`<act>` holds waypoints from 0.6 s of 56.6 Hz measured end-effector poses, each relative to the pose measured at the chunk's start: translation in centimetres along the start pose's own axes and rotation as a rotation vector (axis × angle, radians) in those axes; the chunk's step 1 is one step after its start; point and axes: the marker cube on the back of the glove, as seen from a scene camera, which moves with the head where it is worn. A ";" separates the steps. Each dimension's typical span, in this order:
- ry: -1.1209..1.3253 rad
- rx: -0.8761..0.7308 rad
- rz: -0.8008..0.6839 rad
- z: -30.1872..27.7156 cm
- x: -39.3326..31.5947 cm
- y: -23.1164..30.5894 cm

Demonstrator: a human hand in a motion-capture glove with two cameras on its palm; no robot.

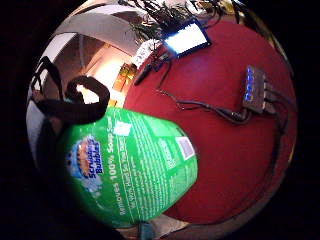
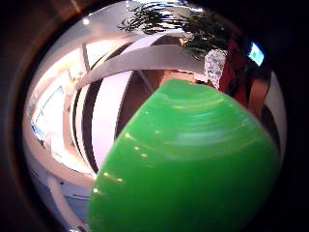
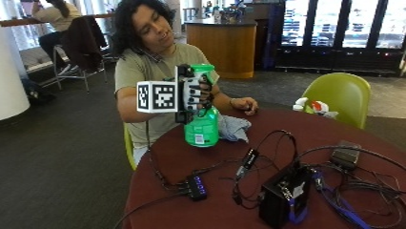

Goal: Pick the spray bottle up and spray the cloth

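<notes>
Above the round red table (image 3: pixel 190 162), the gloved right hand (image 3: pixel 198 93) grasps the glossy green plastic spray bottle (image 3: pixel 202 125) at its neck, base apparently just off the surface. The crumpled grey-blue cloth (image 3: pixel 233 128) lies just behind; a misaimed nozzle could wet the nearby cables (image 3: pixel 266 143) instead.

One round red bench (image 3: pixel 355 138) carries one green spray bottle (image 3: pixel 202 125), one grey-blue cloth (image 3: pixel 233 128), and one second spray bottle with a white and red head (image 3: pixel 312 107) at the far edge. On it too are one black box (image 3: pixel 282 195), one small hub with blue lights (image 3: pixel 194 185), and one flat dark adapter (image 3: pixel 346 155). Two yellow-green chairs (image 3: pixel 339 95) stand beside it.
</notes>
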 end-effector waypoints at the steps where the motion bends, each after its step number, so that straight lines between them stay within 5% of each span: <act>1: 0.007 -0.012 -0.002 -0.1 -0.5 0.1; 15: 0.313 -0.406 0.078 0.4 -8.5 1.3; 34: 0.934 -0.905 0.435 6.1 -8.3 3.4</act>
